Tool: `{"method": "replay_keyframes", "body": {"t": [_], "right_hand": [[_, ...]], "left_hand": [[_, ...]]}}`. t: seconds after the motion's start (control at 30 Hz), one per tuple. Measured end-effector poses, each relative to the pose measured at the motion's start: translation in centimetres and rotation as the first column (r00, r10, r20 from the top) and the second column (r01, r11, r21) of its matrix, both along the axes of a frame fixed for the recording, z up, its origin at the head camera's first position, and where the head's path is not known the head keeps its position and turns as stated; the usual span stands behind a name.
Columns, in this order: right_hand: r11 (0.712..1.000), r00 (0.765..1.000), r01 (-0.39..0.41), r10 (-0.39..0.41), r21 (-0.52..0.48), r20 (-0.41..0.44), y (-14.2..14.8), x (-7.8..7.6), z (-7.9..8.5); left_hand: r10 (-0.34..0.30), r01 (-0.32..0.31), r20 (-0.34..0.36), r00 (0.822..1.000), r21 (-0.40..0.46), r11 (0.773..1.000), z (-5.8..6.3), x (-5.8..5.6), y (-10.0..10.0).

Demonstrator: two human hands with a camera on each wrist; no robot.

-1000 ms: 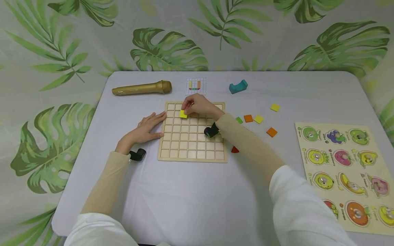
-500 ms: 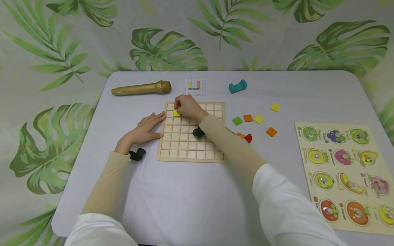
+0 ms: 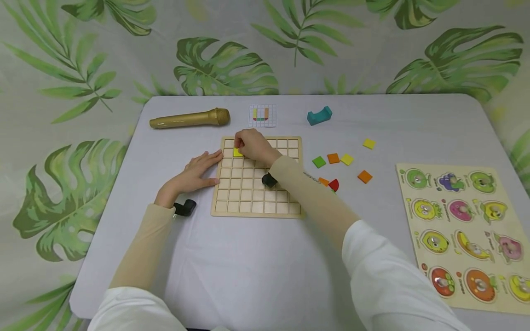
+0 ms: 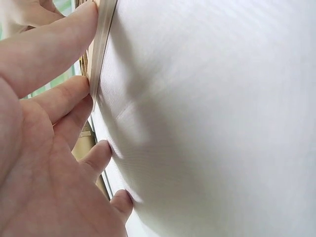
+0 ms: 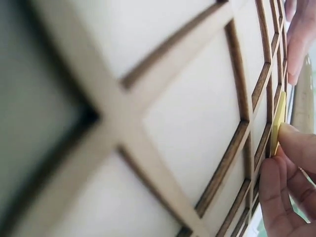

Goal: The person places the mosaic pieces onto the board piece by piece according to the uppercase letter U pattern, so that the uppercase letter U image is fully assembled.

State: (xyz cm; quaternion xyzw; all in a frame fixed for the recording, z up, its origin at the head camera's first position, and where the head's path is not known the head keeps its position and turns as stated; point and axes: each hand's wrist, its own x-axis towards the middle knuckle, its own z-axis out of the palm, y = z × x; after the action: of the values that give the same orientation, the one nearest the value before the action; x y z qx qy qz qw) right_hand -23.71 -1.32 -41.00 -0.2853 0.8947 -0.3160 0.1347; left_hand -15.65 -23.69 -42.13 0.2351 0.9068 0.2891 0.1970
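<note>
A wooden grid board (image 3: 256,214) with square cells lies mid-table. Over its upper left cells, my right hand (image 3: 255,147) pinches a yellow square tile (image 3: 237,153). The right wrist view has the thumb on the face of the tile (image 5: 279,126), which stands slightly tilted at the grid's ridges. My left hand (image 3: 195,175) lies spread along the board's left side. In the left wrist view, thumb and forefinger of the left hand (image 4: 54,148) touch the board's edge (image 4: 102,44), while other fingertips rest on the white cloth.
Loose tiles lie right of the board: a green square (image 3: 319,162), orange squares (image 3: 333,158), yellow ones (image 3: 347,159) and a red rounded piece (image 3: 333,185). Behind are a gold microphone (image 3: 190,119), a gridded pattern card (image 3: 262,116) and a teal block (image 3: 319,116). A fruit puzzle board (image 3: 449,239) lies right.
My right hand has moved left with the yellow tile by about one cell, then stayed nearly still over the last half second. The left hand has kept its place.
</note>
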Motion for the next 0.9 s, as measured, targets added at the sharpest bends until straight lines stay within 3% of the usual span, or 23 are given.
{"method": "replay_keyframes", "body": {"t": [0.33,0.6,0.73,0.9], "right_hand": [[0.970,0.980,0.101,-0.059,-0.222,0.189,4.3,-0.4,0.1],[0.943,0.949,0.200,-0.119,-0.266,0.292,11.2,-0.8,1.0],[0.917,0.929,0.241,-0.122,-0.319,0.349,15.4,-0.3,1.5],[0.904,0.919,0.269,-0.138,-0.332,0.369,20.5,0.6,1.5]], "left_hand": [[-0.005,0.005,-0.001,1.000,0.012,1.000,0.0,0.0,0.1],[-0.015,0.015,-0.006,1.000,0.003,1.000,0.0,-0.2,0.0],[-0.016,0.016,-0.001,1.000,0.007,1.000,0.0,-0.2,0.0],[-0.008,0.008,0.004,1.000,0.005,1.000,-0.1,-0.1,-0.1]]}}
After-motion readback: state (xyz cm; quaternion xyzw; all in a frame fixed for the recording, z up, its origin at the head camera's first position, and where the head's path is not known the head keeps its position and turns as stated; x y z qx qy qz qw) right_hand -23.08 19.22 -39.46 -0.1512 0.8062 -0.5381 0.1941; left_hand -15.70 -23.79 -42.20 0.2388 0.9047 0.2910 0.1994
